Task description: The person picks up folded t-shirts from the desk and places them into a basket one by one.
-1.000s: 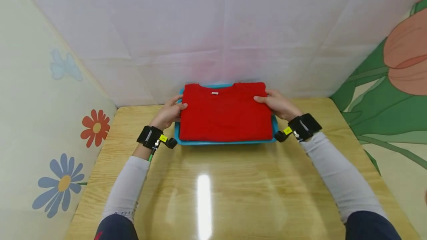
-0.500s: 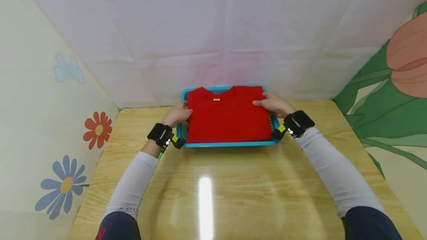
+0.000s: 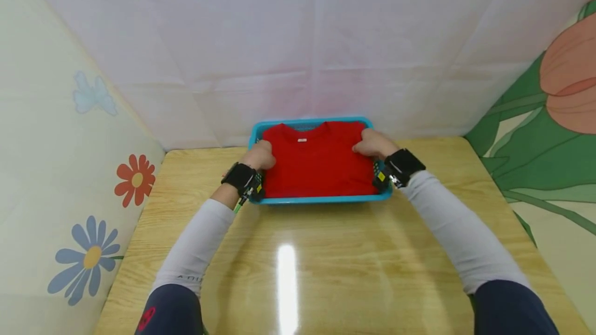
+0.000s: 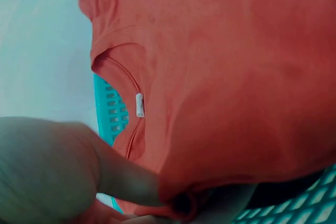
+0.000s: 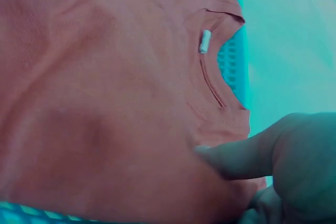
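Note:
A folded red T-shirt (image 3: 318,164) with a small white neck label (image 3: 302,140) lies inside a blue plastic basket (image 3: 321,200), its neckline toward the back. My left hand (image 3: 259,156) grips the shirt's left side, thumb on top and fingers down beneath the fold. In the left wrist view the thumb (image 4: 126,177) presses into the cloth at the edge. On the opposite side, my right hand (image 3: 374,143) pinches the shirt near the shoulder, its thumb (image 5: 236,158) over the top and the fingers mostly hidden underneath.
The basket stands at the back of a wooden table (image 3: 326,257), close against a white cloth backdrop (image 3: 298,40). Painted walls rise on both sides, with flowers (image 3: 135,179) on the left and a large tulip (image 3: 568,81) on the right.
The shirt has sunk lower into the basket, whose rim now shows around it. Both hands have moved inward, the left one more, and their fingers reach further down at the shirt's sides.

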A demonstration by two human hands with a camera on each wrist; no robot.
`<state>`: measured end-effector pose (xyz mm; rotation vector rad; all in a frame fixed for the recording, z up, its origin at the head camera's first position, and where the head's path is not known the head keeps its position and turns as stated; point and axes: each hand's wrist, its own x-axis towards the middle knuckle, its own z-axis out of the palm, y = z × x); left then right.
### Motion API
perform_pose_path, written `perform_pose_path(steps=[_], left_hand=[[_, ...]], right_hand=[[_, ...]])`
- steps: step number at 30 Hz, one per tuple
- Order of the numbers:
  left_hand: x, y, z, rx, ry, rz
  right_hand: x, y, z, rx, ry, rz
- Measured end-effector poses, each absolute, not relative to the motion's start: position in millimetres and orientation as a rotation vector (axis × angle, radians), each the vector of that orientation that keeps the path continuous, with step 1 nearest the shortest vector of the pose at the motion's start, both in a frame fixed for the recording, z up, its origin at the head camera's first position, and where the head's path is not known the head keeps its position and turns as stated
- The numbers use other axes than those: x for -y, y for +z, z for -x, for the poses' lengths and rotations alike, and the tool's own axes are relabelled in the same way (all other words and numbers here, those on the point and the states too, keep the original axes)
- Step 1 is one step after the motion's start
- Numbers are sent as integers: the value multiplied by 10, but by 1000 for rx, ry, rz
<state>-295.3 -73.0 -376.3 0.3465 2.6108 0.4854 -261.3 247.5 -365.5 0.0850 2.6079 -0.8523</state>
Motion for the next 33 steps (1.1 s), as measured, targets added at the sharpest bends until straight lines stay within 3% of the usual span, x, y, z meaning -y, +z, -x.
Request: perform_pose_path(steps=[12, 23, 33], left_hand=[[513, -3851, 2983, -2695, 225, -339], [712, -3667, 2799, -2694, 479, -417], [1015, -3404, 2516, -3057, 591, -751]], right_hand=[[-2257, -3716, 2663, -2723, -346, -9], [-2301, -3522, 2511, -2800, -509, 41], [-2386, -3327, 2144, -3066, -566, 243]])
